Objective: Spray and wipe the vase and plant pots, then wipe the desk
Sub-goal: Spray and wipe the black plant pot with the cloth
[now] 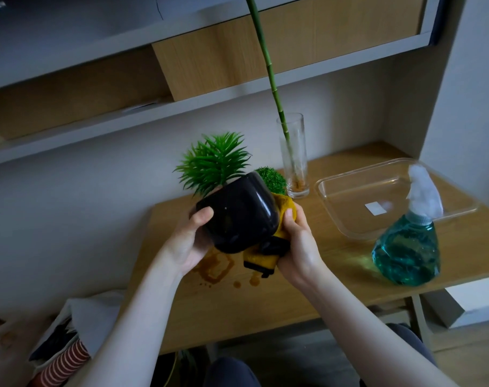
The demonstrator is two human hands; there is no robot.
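Note:
My left hand [191, 238] grips a glossy black plant pot [237, 213] with a spiky green plant, tilted away from me above the wooden desk [307, 291]. My right hand [296, 247] holds a yellow and black cloth [265, 259] pressed against the pot's right side. Behind the pot a second plant, a round green ball [271, 179], shows partly; its pot is hidden. A tall glass vase [295, 160] with a bamboo stalk stands at the back. A spray bottle [406, 247] of blue-green liquid stands at the right.
Brown spill stains [215, 268] mark the desk under the pot. A clear plastic tray [377, 196] lies at the back right. Shelves hang above the desk. A bag with striped items [61, 356] sits on the floor at the left.

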